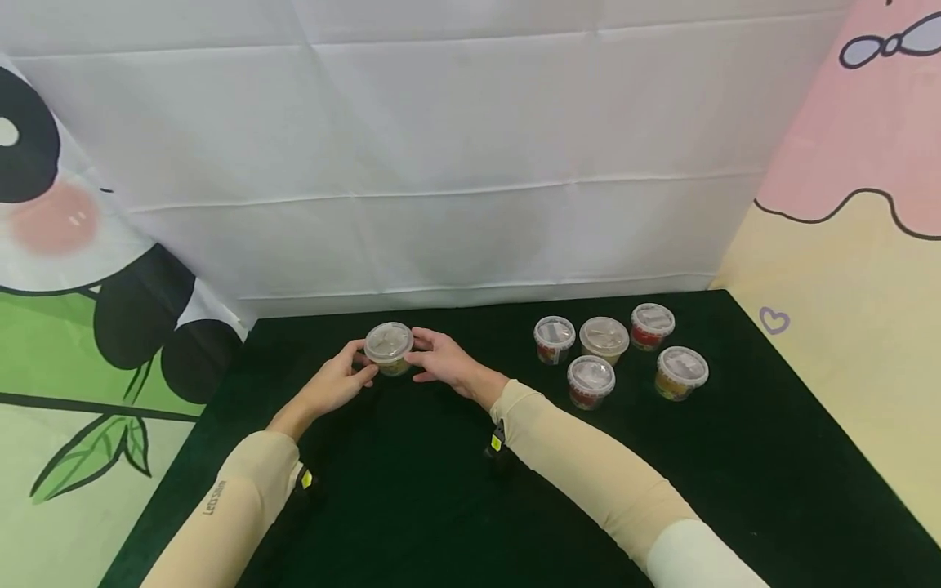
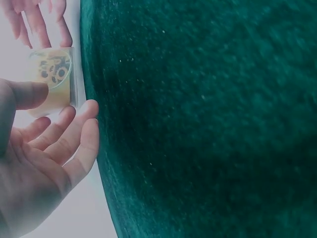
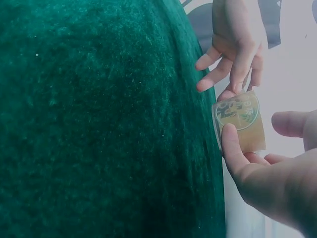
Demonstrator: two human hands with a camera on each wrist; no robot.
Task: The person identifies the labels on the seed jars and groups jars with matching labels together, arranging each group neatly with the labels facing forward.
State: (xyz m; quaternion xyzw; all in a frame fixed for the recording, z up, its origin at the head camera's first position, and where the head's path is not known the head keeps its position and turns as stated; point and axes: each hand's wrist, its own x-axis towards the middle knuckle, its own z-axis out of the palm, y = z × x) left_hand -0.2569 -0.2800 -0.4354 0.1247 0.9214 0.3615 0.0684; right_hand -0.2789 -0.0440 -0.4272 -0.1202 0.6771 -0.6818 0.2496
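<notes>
A small lidded plastic tub [image 1: 389, 343] with yellowish contents is at the far left of the dark green table, between both hands. My left hand [image 1: 340, 380] holds it from the left; the thumb overlaps its printed side [image 2: 52, 69] in the left wrist view, with the fingers curving beneath. On the tub's other side is my right hand [image 1: 450, 362], its fairly straight fingers at the wall. From the right wrist, one fingertip lies over the tub [image 3: 242, 116] while the thumb stands apart from it. Part of the tub's wall is hidden behind fingers.
Several similar lidded tubs stand at the table's back right, among them a pale one [image 1: 604, 339], a red one [image 1: 652, 327] and a yellow one [image 1: 680, 373]. A white cloth backdrop [image 1: 456, 163] rises behind the table [image 1: 412, 506]; printed panels flank both sides.
</notes>
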